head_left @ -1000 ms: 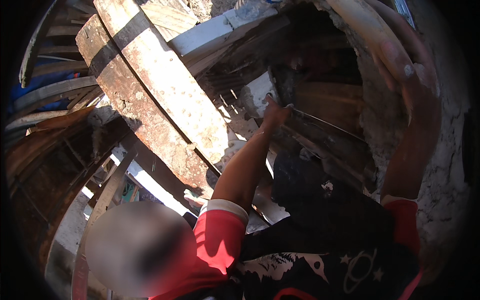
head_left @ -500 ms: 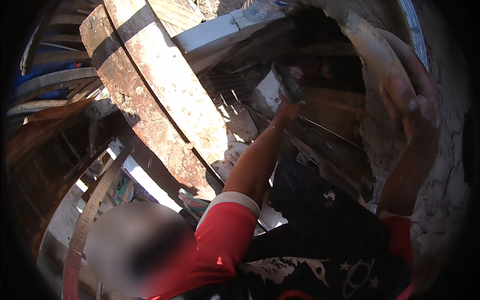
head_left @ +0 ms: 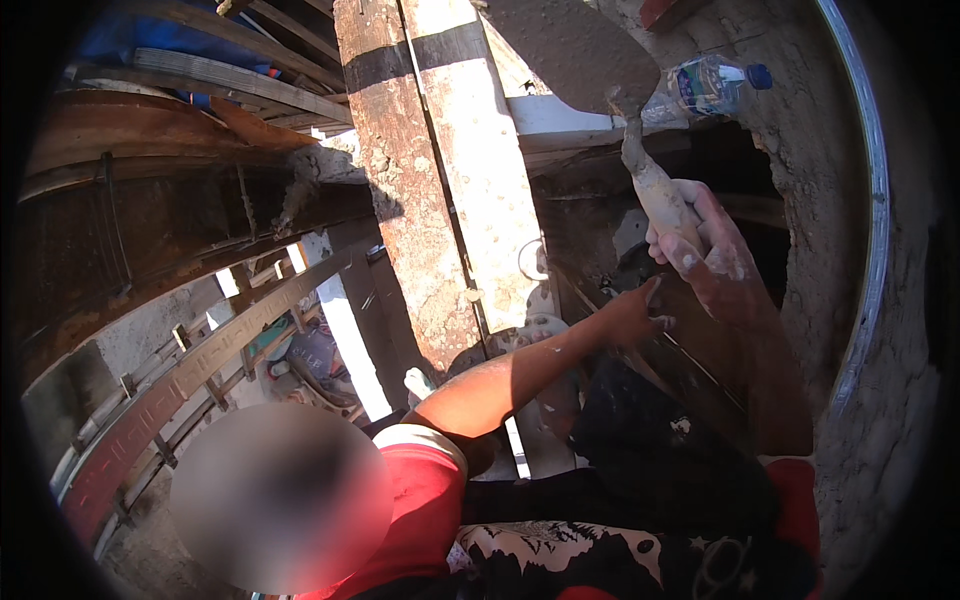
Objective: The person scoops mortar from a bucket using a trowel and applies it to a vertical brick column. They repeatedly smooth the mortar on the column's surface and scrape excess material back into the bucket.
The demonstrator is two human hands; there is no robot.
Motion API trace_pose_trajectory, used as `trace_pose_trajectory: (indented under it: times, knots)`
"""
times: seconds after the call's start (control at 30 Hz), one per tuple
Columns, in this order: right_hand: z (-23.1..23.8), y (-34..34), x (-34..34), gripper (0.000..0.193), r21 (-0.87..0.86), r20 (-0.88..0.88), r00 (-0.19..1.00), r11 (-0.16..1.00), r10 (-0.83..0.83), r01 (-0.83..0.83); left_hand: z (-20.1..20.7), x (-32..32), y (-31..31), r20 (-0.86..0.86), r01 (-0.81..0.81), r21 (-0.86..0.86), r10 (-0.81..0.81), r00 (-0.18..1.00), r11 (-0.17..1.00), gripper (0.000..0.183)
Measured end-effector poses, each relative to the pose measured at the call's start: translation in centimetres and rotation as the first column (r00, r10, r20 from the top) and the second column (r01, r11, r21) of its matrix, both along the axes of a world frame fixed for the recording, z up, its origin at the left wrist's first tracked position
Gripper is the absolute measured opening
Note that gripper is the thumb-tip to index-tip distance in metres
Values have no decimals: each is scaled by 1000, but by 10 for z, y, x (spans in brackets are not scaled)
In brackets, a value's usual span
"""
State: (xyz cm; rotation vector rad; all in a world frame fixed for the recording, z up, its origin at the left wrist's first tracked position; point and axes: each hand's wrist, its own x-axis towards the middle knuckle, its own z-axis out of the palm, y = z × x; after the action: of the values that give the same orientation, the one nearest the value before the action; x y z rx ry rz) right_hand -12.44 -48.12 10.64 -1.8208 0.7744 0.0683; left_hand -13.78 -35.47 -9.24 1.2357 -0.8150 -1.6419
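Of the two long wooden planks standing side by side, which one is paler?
The right plank, whitish with a dark band near its top; the left plank beside it is rusty brown and rougher.

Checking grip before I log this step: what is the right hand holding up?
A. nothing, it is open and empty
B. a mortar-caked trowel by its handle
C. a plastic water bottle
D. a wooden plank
B: the right hand is wrapped around the handle of the trowel, whose grey blade points up and left; the plastic bottle lies apart, on the ledge behind.
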Motion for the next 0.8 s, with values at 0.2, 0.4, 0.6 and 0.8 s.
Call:
trace_pose_trajectory:
  times: [0.2,0.4,0.6,0.8]
  knots:
    - [-123,80,41,41,7,1,995,995,104,-104,53,132,164,367,499,136,-511,777,856,72]
    - [-202,175,86,41,-57,-121,906,909,405,-414,156,213,307,414,184,485,-410,813,855,69]
    - [-171,152,206,32,-392,163,739,730,654,-560,196,222,380,264,34,785,-384,885,619,74]
    - [-190,160,240,35,-363,-80,744,675,664,-642,174,218,397,356,-125,672,-170,919,730,69]
